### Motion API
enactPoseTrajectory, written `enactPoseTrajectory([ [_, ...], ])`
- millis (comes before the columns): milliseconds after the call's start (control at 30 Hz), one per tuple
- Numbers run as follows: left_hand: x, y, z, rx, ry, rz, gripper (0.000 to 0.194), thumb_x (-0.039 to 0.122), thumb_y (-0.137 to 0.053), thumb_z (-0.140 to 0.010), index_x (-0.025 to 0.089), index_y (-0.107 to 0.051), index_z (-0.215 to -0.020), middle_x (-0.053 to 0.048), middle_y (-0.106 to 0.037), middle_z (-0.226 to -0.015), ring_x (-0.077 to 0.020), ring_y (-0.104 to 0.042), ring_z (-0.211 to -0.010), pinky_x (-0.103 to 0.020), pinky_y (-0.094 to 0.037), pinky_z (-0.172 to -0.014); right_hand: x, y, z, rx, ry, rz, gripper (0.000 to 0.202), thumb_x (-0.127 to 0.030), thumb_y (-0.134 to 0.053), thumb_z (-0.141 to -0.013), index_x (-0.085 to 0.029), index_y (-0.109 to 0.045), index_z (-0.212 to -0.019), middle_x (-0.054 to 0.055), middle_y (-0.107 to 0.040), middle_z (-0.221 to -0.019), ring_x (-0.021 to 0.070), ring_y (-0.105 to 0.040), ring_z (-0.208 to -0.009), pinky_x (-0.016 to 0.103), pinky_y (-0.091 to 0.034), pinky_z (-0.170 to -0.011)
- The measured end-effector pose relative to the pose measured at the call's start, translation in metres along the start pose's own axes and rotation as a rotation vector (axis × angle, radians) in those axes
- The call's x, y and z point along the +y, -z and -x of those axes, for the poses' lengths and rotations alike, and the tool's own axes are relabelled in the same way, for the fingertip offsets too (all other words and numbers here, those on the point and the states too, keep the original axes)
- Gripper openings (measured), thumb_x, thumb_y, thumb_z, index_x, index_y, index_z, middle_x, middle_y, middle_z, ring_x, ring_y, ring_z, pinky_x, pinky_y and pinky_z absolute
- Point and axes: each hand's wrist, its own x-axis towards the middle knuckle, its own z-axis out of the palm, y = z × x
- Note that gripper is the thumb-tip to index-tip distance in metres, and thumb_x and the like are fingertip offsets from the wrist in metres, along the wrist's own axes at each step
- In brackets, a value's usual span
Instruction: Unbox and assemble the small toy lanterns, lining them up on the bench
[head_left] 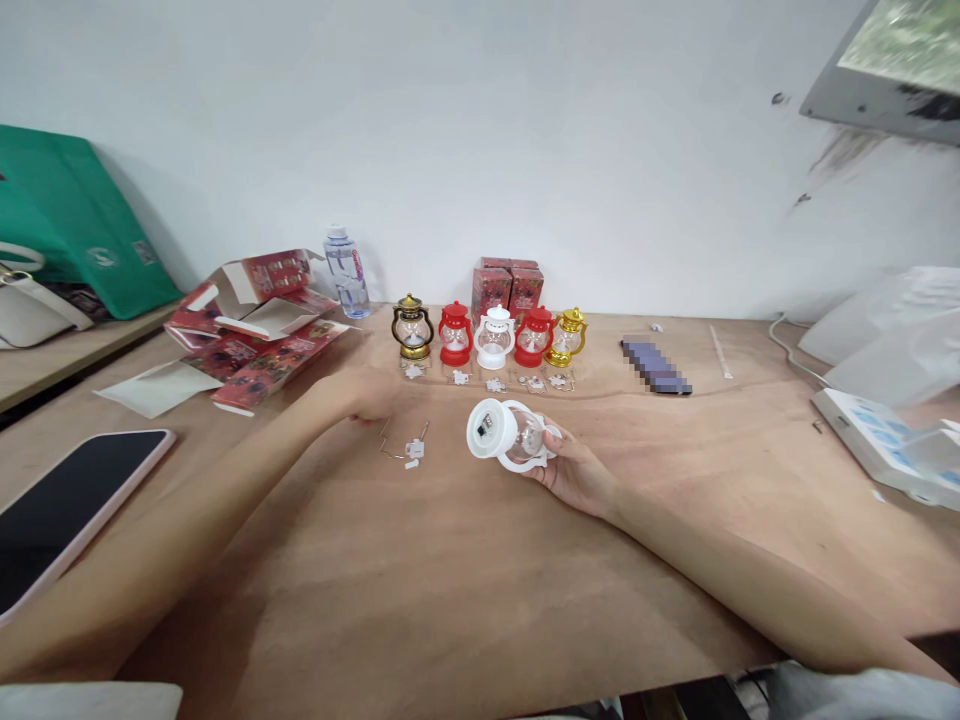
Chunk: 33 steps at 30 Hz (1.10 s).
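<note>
My right hand [574,470] grips a small white toy lantern [510,434] by its top end. The lantern lies tilted on its side in the air, its round base turned toward me and a dark recess showing in that base. My left hand [371,394] is over the table to the left, blurred, and its fingers cannot be made out. Close to it lie a thin bent wire [386,440] and a small white piece [415,450]. Behind stands a row of lanterns: a bronze one [412,328], a red one [454,335], a white one [495,338], another red one [534,338] and a gold one [568,338].
Small wires and white tags [495,385] lie before the row. Red boxes [491,290] stand behind it. Opened red cartons [277,365] and a water bottle [345,275] are left, with a phone [75,500] nearer. A power strip [885,440] sits right.
</note>
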Motion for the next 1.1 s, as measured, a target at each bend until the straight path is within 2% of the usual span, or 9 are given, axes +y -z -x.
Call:
enactPoseTrajectory([
  [100, 0.01, 0.005, 0.011, 0.451, -0.096, -0.053, 0.019, 0.02, -0.047, -0.079, 0.014, -0.065, -0.079, -0.01, -0.067, -0.081, -0.0204, -0.061, -0.071, -0.029, -0.044, -0.064, 0.0, -0.001, 0.0, -0.008, 0.002, 0.003, 0.048, -0.039, -0.076, -0.07, -0.023, -0.059, -0.112, 0.001, -0.065, -0.097, 0.0122, -0.063, -0.083, 0.025, -0.055, -0.075],
  [133, 0.016, 0.006, 0.018, 0.558, -0.166, -0.04, 0.02, 0.024, -0.047, -0.081, 0.015, -0.066, -0.081, -0.009, -0.067, -0.082, -0.0193, -0.061, -0.07, -0.028, -0.042, -0.064, -0.001, -0.001, 0.0, -0.011, 0.002, 0.004, 0.048, -0.039, -0.076, -0.069, -0.023, -0.059, -0.112, 0.001, -0.065, -0.097, 0.0126, -0.063, -0.083, 0.025, -0.055, -0.075],
  [167, 0.023, 0.008, 0.027, 0.602, -0.259, 0.0, 0.021, 0.026, -0.047, -0.082, 0.016, -0.066, -0.082, -0.006, -0.068, -0.08, -0.0175, -0.06, -0.068, -0.027, -0.041, -0.063, -0.001, -0.001, 0.0, -0.013, 0.004, 0.005, 0.049, -0.039, -0.076, -0.069, -0.023, -0.059, -0.112, 0.001, -0.065, -0.097, 0.0128, -0.063, -0.084, 0.025, -0.055, -0.074],
  [267, 0.045, 0.01, 0.054, 0.52, -0.522, 0.158, 0.018, 0.025, -0.05, -0.082, 0.018, -0.067, -0.081, 0.0, -0.067, -0.073, -0.0111, -0.057, -0.062, -0.021, -0.038, -0.059, -0.001, -0.003, 0.0, -0.007, 0.007, 0.002, 0.048, -0.039, -0.075, -0.069, -0.023, -0.059, -0.111, 0.001, -0.065, -0.096, 0.0125, -0.062, -0.083, 0.025, -0.055, -0.074],
  [367, 0.06, 0.007, 0.068, 0.519, -0.588, 0.185, 0.016, 0.021, -0.052, -0.081, 0.019, -0.068, -0.078, 0.002, -0.067, -0.071, -0.009, -0.056, -0.059, -0.02, -0.034, -0.055, -0.001, -0.003, 0.0, 0.016, 0.008, -0.005, 0.044, -0.037, -0.076, -0.069, -0.022, -0.061, -0.108, 0.0, -0.065, -0.094, 0.0112, -0.062, -0.079, 0.024, -0.056, -0.072],
  [567, 0.066, -0.002, 0.062, 0.589, -0.571, 0.18, 0.015, 0.017, -0.055, -0.077, 0.019, -0.07, -0.074, 0.002, -0.068, -0.067, -0.0082, -0.054, -0.055, -0.02, -0.03, -0.052, -0.001, -0.002, 0.0, 0.031, -0.004, -0.008, 0.042, -0.036, -0.077, -0.068, -0.023, -0.061, -0.105, -0.002, -0.065, -0.091, 0.0109, -0.062, -0.079, 0.023, -0.056, -0.072],
  [767, 0.07, -0.005, 0.061, 0.573, -0.539, 0.259, 0.015, 0.016, -0.056, -0.075, 0.018, -0.07, -0.072, 0.001, -0.068, -0.066, -0.0092, -0.056, -0.056, -0.019, -0.033, -0.052, -0.001, -0.003, 0.0, 0.048, 0.005, -0.018, 0.04, -0.035, -0.077, -0.068, -0.021, -0.061, -0.103, -0.002, -0.065, -0.088, 0.0104, -0.062, -0.077, 0.022, -0.056, -0.071],
  [933, 0.075, -0.011, 0.061, 0.554, -0.438, 0.304, 0.015, 0.016, -0.053, -0.076, 0.016, -0.067, -0.07, -0.001, -0.067, -0.068, -0.0105, -0.056, -0.057, -0.02, -0.036, -0.053, -0.001, -0.005, 0.001, 0.066, 0.006, -0.033, 0.04, -0.034, -0.077, -0.068, -0.022, -0.061, -0.102, -0.002, -0.065, -0.085, 0.0111, -0.063, -0.077, 0.021, -0.055, -0.067],
  [1100, 0.079, -0.013, 0.06, 0.562, -0.411, 0.36, 0.015, 0.015, -0.052, -0.076, 0.015, -0.067, -0.073, -0.001, -0.068, -0.07, -0.0112, -0.058, -0.06, -0.02, -0.038, -0.055, -0.002, -0.006, 0.001, 0.052, 0.031, -0.016, 0.04, -0.035, -0.075, -0.07, -0.022, -0.061, -0.105, -0.001, -0.065, -0.089, 0.0114, -0.062, -0.079, 0.022, -0.055, -0.071],
])
